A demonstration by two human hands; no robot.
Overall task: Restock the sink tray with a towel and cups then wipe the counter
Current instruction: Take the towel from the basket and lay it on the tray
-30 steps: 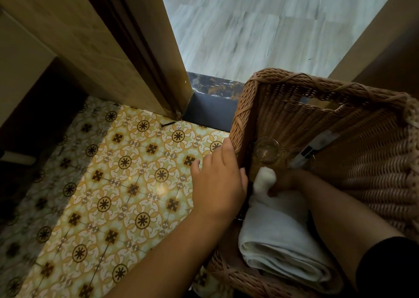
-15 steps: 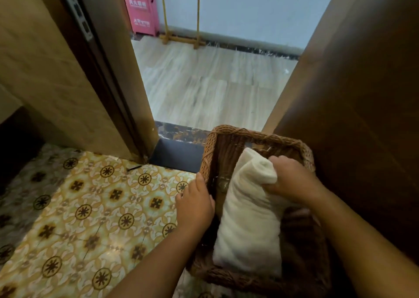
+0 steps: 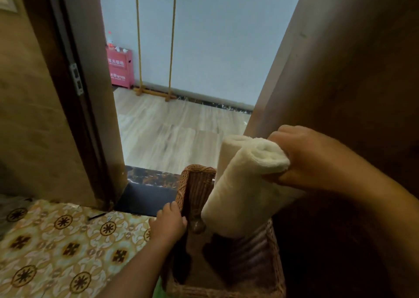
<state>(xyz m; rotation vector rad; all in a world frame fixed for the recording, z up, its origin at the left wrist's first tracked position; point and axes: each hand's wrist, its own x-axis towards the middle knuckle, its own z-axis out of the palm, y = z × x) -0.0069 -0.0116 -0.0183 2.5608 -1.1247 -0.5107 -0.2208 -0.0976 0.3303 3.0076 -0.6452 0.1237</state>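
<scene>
A rolled cream towel hangs above a brown wicker basket that stands on the patterned floor by the doorway. My right hand grips the towel's top end, so the roll tilts down toward the basket. My left hand holds the basket's left rim. A small glass cup shows dimly inside the basket near my left hand. The rest of the basket's inside is dark.
A brown wooden door stands close on the right. The door frame is on the left, with a dark threshold between. Beyond lie a wood floor, a red box and a rope stand.
My right hand has lifted the towel up out of the basket. The view has risen from the basket toward the doorway. My left hand has stayed on the rim.
</scene>
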